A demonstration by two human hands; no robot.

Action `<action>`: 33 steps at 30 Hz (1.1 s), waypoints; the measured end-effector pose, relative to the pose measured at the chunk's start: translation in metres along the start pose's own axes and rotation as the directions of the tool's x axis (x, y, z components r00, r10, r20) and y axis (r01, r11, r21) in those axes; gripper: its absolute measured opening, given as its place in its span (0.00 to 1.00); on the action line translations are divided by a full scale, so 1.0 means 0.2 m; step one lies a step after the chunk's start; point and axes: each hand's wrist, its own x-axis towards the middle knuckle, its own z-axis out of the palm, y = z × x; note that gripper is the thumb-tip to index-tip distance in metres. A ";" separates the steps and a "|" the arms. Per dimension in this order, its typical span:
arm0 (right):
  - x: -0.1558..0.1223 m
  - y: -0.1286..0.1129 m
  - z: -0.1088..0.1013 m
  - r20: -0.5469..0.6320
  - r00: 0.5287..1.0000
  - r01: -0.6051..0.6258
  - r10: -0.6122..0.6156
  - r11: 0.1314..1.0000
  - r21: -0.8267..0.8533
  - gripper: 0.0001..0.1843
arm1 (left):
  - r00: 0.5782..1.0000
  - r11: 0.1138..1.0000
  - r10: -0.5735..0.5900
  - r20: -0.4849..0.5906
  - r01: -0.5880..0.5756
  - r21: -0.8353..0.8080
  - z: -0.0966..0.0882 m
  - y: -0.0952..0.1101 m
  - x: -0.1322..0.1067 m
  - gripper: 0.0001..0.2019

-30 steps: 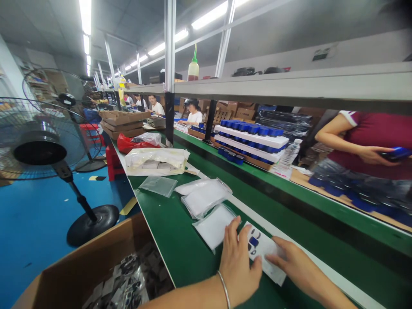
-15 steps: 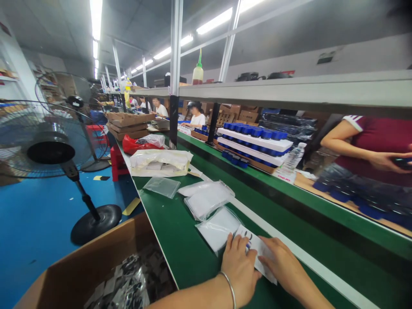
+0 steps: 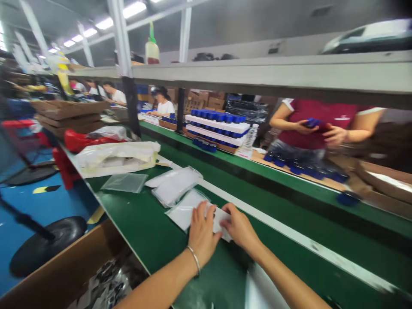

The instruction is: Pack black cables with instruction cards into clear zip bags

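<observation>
A small white printed paper lies on the green bench between my hands. My left hand, with a bracelet at the wrist, rests flat over its left part with fingers stretched out, covering much of the print. My right hand pinches the paper's right side between thumb and fingers. Just beyond my left fingers is a clear plastic bag with white sheets inside. Another such bag overlaps behind it, and a flat clear bag lies farther left.
A cardboard box of small packed parts stands at the bench's left edge. Behind the bags sit an opened white package and red plastic. Across the bench are trays of blue parts and a co-worker holding a blue part.
My view has swung to the right, so the bench scene sits farther left. Both hands stay at the paper. A white object now shows beneath my right forearm; the co-worker's two hands are visible.
</observation>
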 end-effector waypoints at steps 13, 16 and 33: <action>-0.50 -0.22 -0.05 -0.217 0.976 0.079 -0.008 0.945 0.318 0.17 | 0.962 0.855 -0.234 0.138 0.271 -0.442 -0.20 0.14 -0.17 0.16; -0.64 -0.22 0.04 -0.189 0.971 -0.042 0.146 0.882 0.469 0.19 | 0.937 0.829 -0.286 0.200 0.346 -0.439 -0.17 0.11 -0.25 0.15; -0.88 -0.28 0.33 -0.306 0.761 -0.115 0.572 0.583 0.804 0.20 | 0.879 0.752 -0.376 0.292 0.474 -0.459 -0.09 0.11 -0.44 0.18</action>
